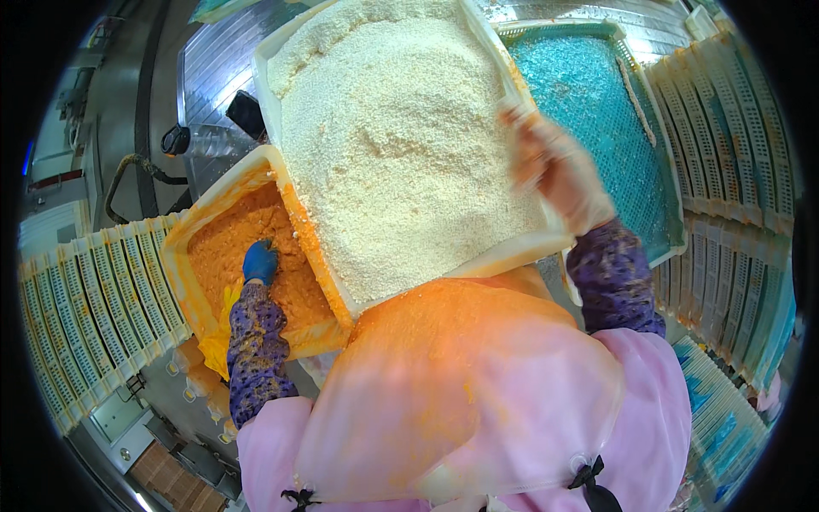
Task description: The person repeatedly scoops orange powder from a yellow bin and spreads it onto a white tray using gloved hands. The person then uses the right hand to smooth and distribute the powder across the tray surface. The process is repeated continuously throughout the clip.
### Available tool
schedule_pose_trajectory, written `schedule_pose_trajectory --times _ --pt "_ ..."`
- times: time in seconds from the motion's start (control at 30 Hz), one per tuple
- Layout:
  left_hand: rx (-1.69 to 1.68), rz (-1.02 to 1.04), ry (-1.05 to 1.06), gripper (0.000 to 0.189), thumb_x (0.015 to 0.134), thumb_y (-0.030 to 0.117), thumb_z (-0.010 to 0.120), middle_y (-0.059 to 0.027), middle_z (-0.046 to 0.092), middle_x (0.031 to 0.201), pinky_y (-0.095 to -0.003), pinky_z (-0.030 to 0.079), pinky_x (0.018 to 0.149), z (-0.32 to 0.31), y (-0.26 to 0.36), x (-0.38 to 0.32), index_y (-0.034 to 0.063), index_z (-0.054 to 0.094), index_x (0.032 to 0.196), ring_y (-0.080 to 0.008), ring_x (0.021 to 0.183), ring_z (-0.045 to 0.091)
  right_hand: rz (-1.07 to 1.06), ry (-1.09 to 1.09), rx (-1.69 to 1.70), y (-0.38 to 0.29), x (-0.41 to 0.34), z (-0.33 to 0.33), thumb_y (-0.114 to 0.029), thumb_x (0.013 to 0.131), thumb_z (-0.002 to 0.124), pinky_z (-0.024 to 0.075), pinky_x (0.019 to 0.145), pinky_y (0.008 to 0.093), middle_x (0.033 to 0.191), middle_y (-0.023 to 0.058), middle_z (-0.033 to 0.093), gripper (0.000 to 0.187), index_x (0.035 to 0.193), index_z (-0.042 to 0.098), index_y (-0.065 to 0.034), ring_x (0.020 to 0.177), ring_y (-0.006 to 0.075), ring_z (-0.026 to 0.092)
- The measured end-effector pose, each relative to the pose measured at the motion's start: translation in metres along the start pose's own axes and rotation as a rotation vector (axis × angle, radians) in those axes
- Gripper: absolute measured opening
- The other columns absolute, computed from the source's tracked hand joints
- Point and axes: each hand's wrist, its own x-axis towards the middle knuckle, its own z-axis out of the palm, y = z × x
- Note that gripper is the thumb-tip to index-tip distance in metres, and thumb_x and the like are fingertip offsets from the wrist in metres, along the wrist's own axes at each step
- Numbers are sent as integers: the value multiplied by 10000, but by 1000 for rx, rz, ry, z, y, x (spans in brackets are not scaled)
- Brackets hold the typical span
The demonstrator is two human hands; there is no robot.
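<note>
My left hand point(261, 261), in a blue glove, rests in the orange paste point(224, 237) inside a white plastic tub point(178, 272). Its fingertips are partly sunk in the paste, so their grip is hidden. Pale breadcrumb-like crumbs point(403, 160) fill a larger white tub point(416, 285) in front of me. Over that tub's right side is my right hand point(553, 169), blurred by motion, seemingly in a thin transparent glove. Whether it holds anything is too blurred to tell. Orange smears coat the rims of both tubs. A yellow plastic sheet or glove point(217, 345) hangs over the near edge of the paste tub.
On the right is a mesh tray point(595, 128) with a turquoise liner and a pale cord point(636, 102). Stacked slotted trays stand at the left point(102, 307) and right point(723, 128). A transparent bottle point(214, 141) and a black phone-like object point(246, 115) lie on the metal table point(221, 64).
</note>
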Motion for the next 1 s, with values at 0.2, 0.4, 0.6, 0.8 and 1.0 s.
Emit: schedule_pose_trajectory --times 0.2,0.4,0.6,0.8,1.0 --pt "-78 -95 -141 451 1027 268 660 -243 722 1396 -495 525 1108 12 -13 37 1 725 1386 -439 1286 674 -332 594 -872 -43 85 -107 -471 1163 524 526 960 376 1110 87 702 563 1398 647 25 1032 213 650" --pt "24 48 -248 487 1011 277 679 -283 717 1375 -498 539 1067 10 -24 39 -62 706 1360 -435 1277 679 -55 370 -1066 23 142 -197 -580 1150 479 293 1308 374 1702 205 447 811 1645 413 59 1596 324 393" --pt "-225 -26 -88 433 1022 156 685 -270 718 1366 -473 561 1029 -9 2 -27 -54 682 1401 -412 1270 688 -169 392 -906 46 132 -182 -587 1168 382 258 1328 374 1754 212 373 814 1679 364 45 1639 341 329" --pt "52 267 278 161 1047 80 647 -156 715 971 -411 546 798 -17 40 -67 -57 714 1097 -259 900 674 -135 380 -789 22 166 -170 -622 1167 304 211 1355 393 1809 149 264 827 1737 257 -25 1673 269 240" --pt "-284 271 430 137 1057 48 618 -88 640 875 -373 496 741 4 47 -70 -43 666 966 -185 821 596 -112 364 -452 31 179 -175 -561 1193 248 146 1376 375 1833 120 195 774 1750 188 -28 1690 268 179"
